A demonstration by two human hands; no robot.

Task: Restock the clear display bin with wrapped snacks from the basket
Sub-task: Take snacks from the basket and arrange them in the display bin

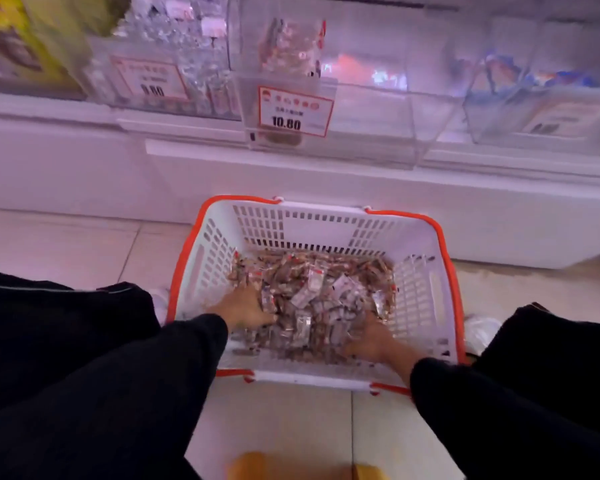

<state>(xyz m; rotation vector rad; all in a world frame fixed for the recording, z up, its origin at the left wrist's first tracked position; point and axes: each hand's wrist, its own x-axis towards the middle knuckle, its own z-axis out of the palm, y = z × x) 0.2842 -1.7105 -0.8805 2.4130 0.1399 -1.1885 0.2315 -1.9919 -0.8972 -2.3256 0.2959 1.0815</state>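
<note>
Closest to the camera, both hands are down in the basket (312, 216) on the floor, working in from either side of the snacks (312, 296). The left hand (245, 308) lies on the left edge of the pile, fingers spread and pushing into the packets, looks more like scooping than gripping. The right hand (369, 337) is at the near right of the pile with its fingers buried under wrappers, so honestly can't tell if it's got hold of anything or is just flat.

Main risk imo: those little wrappers look slick and loose, so a two-handed scoop could shed packets on the way up. Anything that slips off probably lands on the tile floor (66, 244) or against the white shelf base (291, 174) instead of back in the basket.

Further back, the clear bin (368, 109) with the 10.80 price tag (295, 110) sits up on the shelf, well above and beyond the basket, with only a small clump of stock in its back left. Its neighbours sit right against it, so a sloppy dump could spill into the wrong bin.
</note>
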